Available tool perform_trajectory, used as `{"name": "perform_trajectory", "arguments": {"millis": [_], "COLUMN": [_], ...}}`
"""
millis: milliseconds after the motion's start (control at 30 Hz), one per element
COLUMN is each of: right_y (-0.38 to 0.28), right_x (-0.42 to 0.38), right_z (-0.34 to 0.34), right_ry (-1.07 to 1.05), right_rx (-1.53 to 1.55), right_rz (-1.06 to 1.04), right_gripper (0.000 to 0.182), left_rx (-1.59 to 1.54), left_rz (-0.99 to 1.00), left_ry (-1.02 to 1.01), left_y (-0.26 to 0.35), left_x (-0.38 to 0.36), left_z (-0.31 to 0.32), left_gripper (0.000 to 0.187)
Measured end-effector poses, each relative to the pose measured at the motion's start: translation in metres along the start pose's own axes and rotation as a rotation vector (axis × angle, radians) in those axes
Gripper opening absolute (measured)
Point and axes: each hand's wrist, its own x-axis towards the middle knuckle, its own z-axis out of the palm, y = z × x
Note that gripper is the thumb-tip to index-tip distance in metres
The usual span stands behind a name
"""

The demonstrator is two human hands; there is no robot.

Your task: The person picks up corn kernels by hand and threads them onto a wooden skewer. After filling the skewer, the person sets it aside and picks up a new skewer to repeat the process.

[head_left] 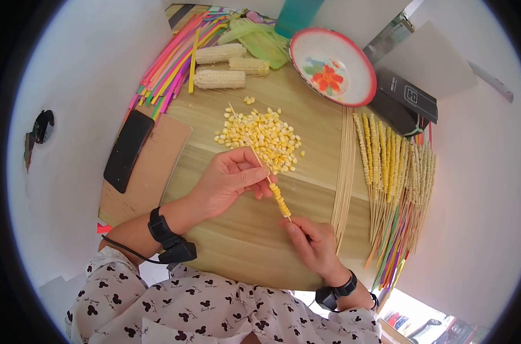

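Note:
A thin wooden skewer (252,150) slants between my two hands, with a row of yellow corn kernels (279,199) threaded on its lower part. My left hand (234,176) pinches the skewer just above the threaded kernels; whether a loose kernel is between the fingertips cannot be made out. Below the row, my right hand (313,243) holds the skewer's lower end. A pile of loose yellow kernels (263,135) lies on the wooden table (237,241) beyond my left hand, and the skewer's upper tip passes over it.
Bare cobs (219,79), colourful strips (171,57) and a green husk (257,40) lie at the back. A red-rimmed bowl (333,69) and black box (406,100) stand back right. Filled skewers (392,166) and bare sticks (343,183) lie right; a phone (128,150) rests on a brown notebook (151,172) left.

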Motion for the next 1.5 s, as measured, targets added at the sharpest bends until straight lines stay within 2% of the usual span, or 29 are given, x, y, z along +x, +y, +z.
{"name": "perform_trajectory", "arguments": {"millis": [133, 1000, 1133, 1233, 1333, 1400, 1433, 1500], "right_y": [0.001, 0.009, 0.007, 0.008, 0.006, 0.007, 0.008, 0.012], "right_x": [0.002, 0.000, -0.001, -0.003, -0.002, 0.001, 0.001, 0.001], "right_z": [0.002, 0.006, 0.005, 0.006, 0.007, 0.000, -0.004, -0.012], "right_ry": [0.055, 0.022, -0.012, -0.010, 0.075, 0.132, 0.136, 0.081], "right_rx": [0.008, 0.021, 0.045, 0.033, 0.177, 0.313, 0.313, 0.357], "right_rz": [-0.056, -0.139, -0.073, -0.055, 0.046, 0.138, 0.140, 0.192], "right_gripper": [0.013, 0.015, 0.016, 0.016, 0.018, 0.023, 0.023, 0.025], "left_rx": [0.014, 0.050, 0.055, 0.077, 0.241, 0.371, 0.371, 0.575], "left_rz": [-0.027, -0.040, -0.032, -0.005, 0.027, 0.210, 0.209, 0.389], "left_ry": [0.030, -0.073, -0.072, -0.088, -0.054, 0.161, 0.157, 0.253], "left_y": [-0.001, -0.005, -0.006, -0.005, 0.008, 0.018, 0.022, 0.029], "left_x": [0.001, -0.001, 0.000, 0.000, -0.001, 0.000, 0.001, 0.003], "left_z": [0.003, 0.002, 0.001, 0.001, 0.004, 0.003, -0.003, -0.016], "left_gripper": [0.008, 0.009, 0.008, 0.009, 0.012, 0.014, 0.014, 0.011]}}
